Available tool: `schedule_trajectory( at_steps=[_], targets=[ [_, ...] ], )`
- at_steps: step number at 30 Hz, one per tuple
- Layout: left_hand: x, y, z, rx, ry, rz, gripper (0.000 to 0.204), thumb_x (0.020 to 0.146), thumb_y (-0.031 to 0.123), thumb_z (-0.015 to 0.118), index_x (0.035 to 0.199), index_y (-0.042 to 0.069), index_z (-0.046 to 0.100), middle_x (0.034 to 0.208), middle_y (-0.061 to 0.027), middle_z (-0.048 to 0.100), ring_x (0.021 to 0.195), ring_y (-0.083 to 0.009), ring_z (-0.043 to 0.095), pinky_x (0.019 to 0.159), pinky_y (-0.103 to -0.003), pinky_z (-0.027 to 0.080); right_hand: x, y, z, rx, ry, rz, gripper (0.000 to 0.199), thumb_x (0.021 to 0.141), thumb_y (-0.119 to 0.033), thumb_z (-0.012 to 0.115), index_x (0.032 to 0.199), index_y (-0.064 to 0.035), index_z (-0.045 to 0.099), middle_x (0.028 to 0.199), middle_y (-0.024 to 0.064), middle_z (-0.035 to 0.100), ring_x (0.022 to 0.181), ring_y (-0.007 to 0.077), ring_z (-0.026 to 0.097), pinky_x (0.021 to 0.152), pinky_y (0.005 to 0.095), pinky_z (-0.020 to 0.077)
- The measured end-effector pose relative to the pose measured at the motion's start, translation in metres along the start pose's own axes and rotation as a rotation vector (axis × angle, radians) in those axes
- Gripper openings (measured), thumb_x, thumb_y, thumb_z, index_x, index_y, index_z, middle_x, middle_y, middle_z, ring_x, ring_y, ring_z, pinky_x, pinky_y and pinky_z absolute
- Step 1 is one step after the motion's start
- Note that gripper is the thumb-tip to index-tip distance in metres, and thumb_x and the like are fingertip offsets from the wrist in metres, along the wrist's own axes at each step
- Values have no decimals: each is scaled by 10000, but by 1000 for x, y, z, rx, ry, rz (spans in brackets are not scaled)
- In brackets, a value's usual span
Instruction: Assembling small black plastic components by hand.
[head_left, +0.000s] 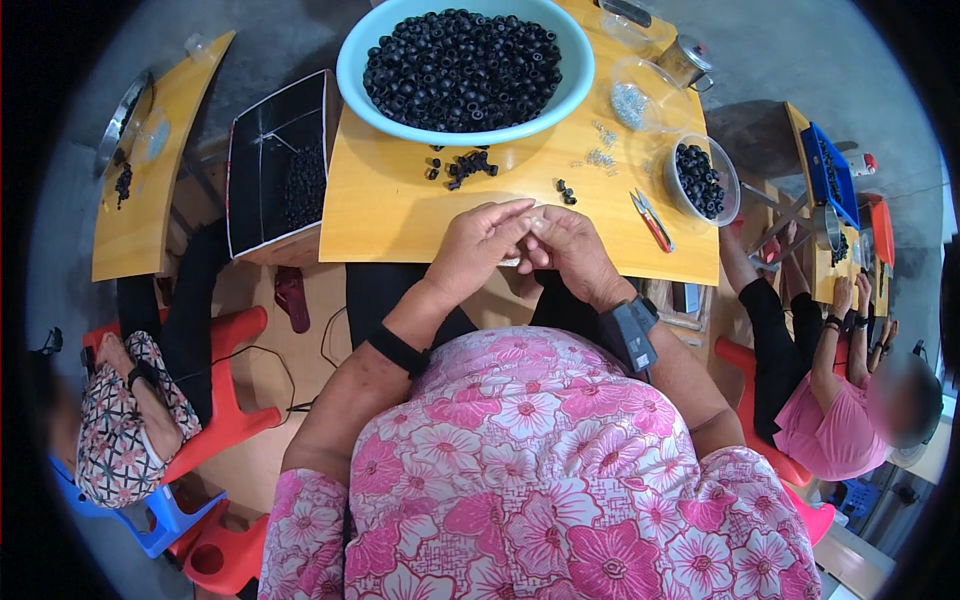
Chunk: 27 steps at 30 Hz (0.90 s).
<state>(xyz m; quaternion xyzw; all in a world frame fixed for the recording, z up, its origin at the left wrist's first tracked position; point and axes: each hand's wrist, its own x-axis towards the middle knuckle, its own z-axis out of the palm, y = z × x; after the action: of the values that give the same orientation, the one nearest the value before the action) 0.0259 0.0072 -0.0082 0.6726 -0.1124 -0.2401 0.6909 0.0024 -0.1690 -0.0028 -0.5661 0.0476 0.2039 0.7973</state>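
My left hand (478,243) and my right hand (572,246) meet at the near edge of the yellow table (385,220), fingertips pinched together. What they hold, if anything, is too small and hidden to make out. Just beyond them lie a few black plastic pieces (566,191) and a larger loose cluster of black pieces (468,168). A light blue basin (352,80) full of small round black parts (460,70) stands behind these. To the right of my hands lie thread snips (652,220) with red and dark handles.
Right of centre are a clear bowl (733,190) of black parts, scattered tiny clear or silvery pieces (600,158), a clear tub (655,85) of similar pieces and a metal mug (686,62). A black-lined box (262,170) stands left. Other people sit at tables on both sides.
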Motion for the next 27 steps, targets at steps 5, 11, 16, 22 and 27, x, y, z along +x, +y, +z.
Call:
schedule_trajectory(
  at_steps=[5,11,16,22,27],
  targets=[
    [1,-4,-1,-94,11,9,352,992,174,487,1290,6,570,865,-7,597,710,-52,517,699,-205,496,-2,-5,-12,285,-103,39,309,985,-308,540,1030,-10,609,760,0,555,649,87,536,641,257,529],
    [3,-2,-3,-36,8,-15,334,988,145,480,1280,21,584,880,-18,609,705,-55,530,685,-208,500,-4,3,-16,520,-207,117,348,980,-338,533,1085,-11,591,817,20,581,742,125,616,659,282,582],
    [2,-2,-1,-92,38,-39,322,981,138,501,1267,24,594,860,4,595,700,-50,530,681,-203,500,-7,-2,-14,567,-211,136,346,981,-333,530,1085,-8,593,839,31,583,766,133,624,654,282,600],
    [4,-5,-1,-95,27,-28,324,979,139,506,1259,0,590,839,9,581,707,-46,535,683,-198,499,-10,-2,-17,625,-235,126,343,983,-334,526,1073,-10,599,820,28,570,755,131,624,644,287,608],
    [4,-6,-2,-103,30,-28,336,975,141,509,1262,-19,579,849,3,583,716,-45,542,684,-198,501,-12,-6,-19,614,-215,114,343,986,-340,519,1065,-15,596,823,26,569,736,124,612,651,299,608]
  ],
)
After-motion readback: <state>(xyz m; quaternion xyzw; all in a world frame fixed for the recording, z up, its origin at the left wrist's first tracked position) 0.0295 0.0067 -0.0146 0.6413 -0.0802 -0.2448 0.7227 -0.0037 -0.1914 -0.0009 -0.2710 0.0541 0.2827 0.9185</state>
